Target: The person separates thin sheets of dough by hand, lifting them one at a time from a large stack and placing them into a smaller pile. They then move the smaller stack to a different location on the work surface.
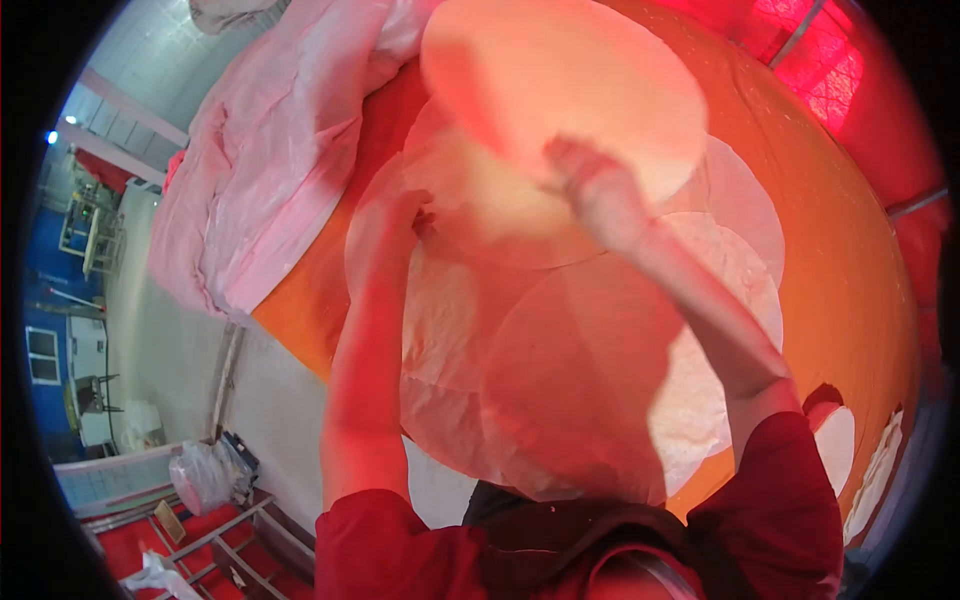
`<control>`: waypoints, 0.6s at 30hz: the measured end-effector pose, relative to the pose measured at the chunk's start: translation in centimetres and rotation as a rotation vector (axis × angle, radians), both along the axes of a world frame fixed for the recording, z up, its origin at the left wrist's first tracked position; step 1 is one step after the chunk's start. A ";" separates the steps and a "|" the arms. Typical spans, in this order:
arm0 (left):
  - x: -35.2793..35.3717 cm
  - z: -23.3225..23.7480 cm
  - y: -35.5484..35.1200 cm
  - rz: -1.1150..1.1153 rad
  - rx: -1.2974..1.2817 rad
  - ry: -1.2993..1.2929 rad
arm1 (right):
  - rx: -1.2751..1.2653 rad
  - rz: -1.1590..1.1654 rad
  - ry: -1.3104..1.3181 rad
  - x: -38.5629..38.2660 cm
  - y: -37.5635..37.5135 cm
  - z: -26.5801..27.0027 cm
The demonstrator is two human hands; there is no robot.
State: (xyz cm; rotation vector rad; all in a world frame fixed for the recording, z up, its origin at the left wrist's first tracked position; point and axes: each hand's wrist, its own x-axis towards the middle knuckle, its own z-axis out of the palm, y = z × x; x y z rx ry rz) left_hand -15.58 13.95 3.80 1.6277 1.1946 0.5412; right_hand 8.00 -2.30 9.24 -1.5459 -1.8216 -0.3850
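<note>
Large thin round sheets [580, 380] overlap one another on the orange-covered table [840, 290]. Above them a pale round sheet [580, 85] is raised and tilted at the far side. My right hand [590, 180] is closed on the near edge of this raised sheet. My left hand [420, 215] is at the left part of the overlapping sheets, its fingers curled; whether it pinches a sheet edge is too blurred to tell.
A crumpled pinkish cloth or plastic [270, 160] lies over the table's left side. At the right edge are white pieces [835, 445]. A metal rack [225, 540] and a clear plastic bag [200, 475] stand at the lower left. Red sheeting [820, 60] hangs at the upper right.
</note>
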 end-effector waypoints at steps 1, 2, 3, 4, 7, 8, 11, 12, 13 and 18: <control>-0.3 -0.8 0.6 -0.094 0.040 -0.152 | -0.362 -0.052 -0.015 -1.6 -0.7 -1.4; 0.3 0.8 0.2 -0.088 0.043 -0.147 | -0.723 -0.104 -0.032 -3.1 -1.7 -2.0; 1.5 3.6 -0.8 -0.011 -0.203 -0.056 | -0.720 -0.098 -0.030 -3.8 -1.6 -1.6; 2.1 5.0 -1.3 0.070 -0.452 0.033 | -0.727 -0.125 0.002 -4.2 -1.6 -0.7; 1.9 4.2 -1.4 -0.045 -0.328 -0.311 | -0.551 -0.174 0.032 -5.9 -1.7 -4.3; 2.0 4.6 -1.4 -0.046 -0.331 -0.318 | -0.352 -0.199 0.033 -6.4 -1.9 -5.7; 2.0 3.3 -0.1 -0.010 -0.432 -0.345 | -0.243 -0.204 -0.287 -8.7 -4.0 -4.8; 1.5 -1.0 2.3 -0.178 -0.149 -0.293 | -0.242 -0.199 -0.286 -8.9 -3.4 -4.8; 1.2 -3.3 3.6 -0.344 0.135 -0.233 | -0.128 -0.239 -0.230 -8.9 -2.6 -4.8; 3.0 1.9 -1.5 0.088 -0.597 -0.674 | -0.159 -0.196 -0.352 -7.7 -2.0 -5.7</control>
